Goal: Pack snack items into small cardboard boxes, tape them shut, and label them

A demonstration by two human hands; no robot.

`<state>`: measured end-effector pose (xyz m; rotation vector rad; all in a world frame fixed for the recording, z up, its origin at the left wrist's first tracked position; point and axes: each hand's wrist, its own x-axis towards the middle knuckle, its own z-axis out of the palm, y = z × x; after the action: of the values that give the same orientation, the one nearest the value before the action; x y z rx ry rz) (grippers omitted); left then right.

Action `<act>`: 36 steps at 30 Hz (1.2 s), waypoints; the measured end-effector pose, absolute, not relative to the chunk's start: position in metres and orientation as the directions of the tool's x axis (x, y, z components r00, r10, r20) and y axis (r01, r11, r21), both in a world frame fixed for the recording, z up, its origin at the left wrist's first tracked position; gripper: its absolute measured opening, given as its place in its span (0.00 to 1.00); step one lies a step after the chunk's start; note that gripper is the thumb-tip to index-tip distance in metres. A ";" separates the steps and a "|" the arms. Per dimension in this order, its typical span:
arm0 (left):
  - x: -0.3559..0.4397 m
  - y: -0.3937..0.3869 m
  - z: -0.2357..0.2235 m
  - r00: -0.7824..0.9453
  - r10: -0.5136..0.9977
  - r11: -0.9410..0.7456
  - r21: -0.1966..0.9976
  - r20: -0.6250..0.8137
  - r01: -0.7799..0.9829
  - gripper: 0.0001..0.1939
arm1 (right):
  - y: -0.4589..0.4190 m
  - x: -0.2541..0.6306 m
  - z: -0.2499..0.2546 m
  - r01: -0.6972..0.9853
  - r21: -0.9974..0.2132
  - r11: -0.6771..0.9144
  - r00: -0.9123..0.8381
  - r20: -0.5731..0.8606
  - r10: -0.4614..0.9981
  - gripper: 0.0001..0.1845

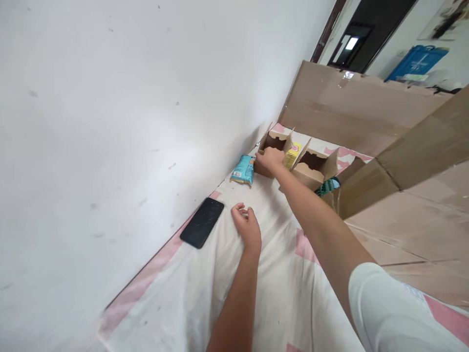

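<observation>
My right hand (270,159) reaches out to the front of a small open-topped cardboard box (264,169) standing near the wall. Its fingers are curled over the box's front edge, and the fingertips are partly hidden. Just left of that box lies a light-blue snack packet (243,169). My left hand (247,226) rests closer to me on the cloth, with loosely bent fingers that hold nothing. Beside it, to the left, is a black phone (202,222) lying flat. A yellow packet (292,155) stands between the first box and a second open cardboard box (309,174).
Along the left runs a white wall (128,122). Tall cardboard panels (361,105) close off the far side and the right. A green patterned item (329,186) shows beside the second box. Pink-and-white cloth (282,274) covers the surface. Behind the panels is a blue bag (417,62).
</observation>
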<state>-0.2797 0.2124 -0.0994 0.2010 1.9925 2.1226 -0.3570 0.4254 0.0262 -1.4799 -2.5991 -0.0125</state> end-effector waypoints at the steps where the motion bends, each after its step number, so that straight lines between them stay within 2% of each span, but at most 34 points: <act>1: -0.281 0.212 -0.099 -0.969 0.244 -0.060 0.996 -0.042 -0.059 0.09 | 0.417 -0.355 0.023 0.839 -0.054 0.541 -0.529 0.148 0.835 0.28; 8: -0.301 0.206 -0.100 -0.987 0.143 -0.007 0.997 0.075 0.075 0.20 | 0.355 -0.304 0.007 0.671 0.103 0.734 -0.734 0.235 0.638 0.29; 11: -0.311 0.203 -0.100 -0.973 0.145 0.120 0.973 0.181 0.199 0.20 | 0.328 -0.268 0.002 0.564 0.090 0.821 -0.812 0.243 0.531 0.27; 14: -0.316 0.198 -0.101 -0.939 0.170 0.296 0.893 0.299 0.338 0.19 | 0.299 -0.231 -0.005 0.426 0.058 0.903 -0.876 0.276 0.395 0.25; 17: -0.321 0.191 -0.103 -0.910 0.207 0.467 0.781 0.360 0.415 0.32 | 0.274 -0.191 -0.011 0.336 0.017 0.942 -0.885 0.349 0.309 0.24; 19: -0.326 0.187 -0.105 -0.908 0.238 0.525 0.741 0.344 0.419 0.36 | 0.258 -0.161 -0.011 0.255 -0.017 0.967 -0.885 0.400 0.240 0.23; 22: -0.334 0.184 -0.107 -0.904 0.273 0.538 0.727 0.329 0.427 0.30 | 0.233 -0.104 0.002 0.145 -0.064 0.987 -0.883 0.442 0.159 0.17; 25: -0.337 0.183 -0.104 -0.897 0.275 0.514 0.735 0.347 0.442 0.21 | 0.205 -0.034 0.022 0.131 -0.122 0.984 -0.897 0.408 0.170 0.07; 26: -0.336 0.182 -0.101 -0.892 0.279 0.502 0.738 0.356 0.452 0.19 | 0.196 -0.008 0.028 0.144 -0.163 0.976 -0.901 0.386 0.197 0.10; 28: -0.332 0.180 -0.094 -0.878 0.288 0.472 0.741 0.382 0.477 0.16 | 0.179 0.044 0.035 0.181 -0.244 0.953 -0.900 0.351 0.260 0.27; 30: -0.323 0.175 -0.083 -0.856 0.292 0.435 0.738 0.426 0.516 0.13 | 0.164 0.095 0.033 0.207 -0.285 0.936 -0.888 0.347 0.302 0.38; 32: -0.310 0.166 -0.068 -0.824 0.281 0.396 0.723 0.491 0.566 0.12 | 0.153 0.139 0.023 0.209 -0.299 0.931 -0.874 0.371 0.315 0.40; 36: -0.274 0.138 -0.029 -0.737 0.208 0.313 0.670 0.643 0.673 0.12 | 0.143 0.196 0.000 0.176 -0.330 0.928 -0.838 0.444 0.317 0.37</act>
<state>-0.2741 0.1376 -0.0295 1.0459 2.8736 1.8956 0.1961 0.1429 0.0004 -0.3533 -2.5779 0.3780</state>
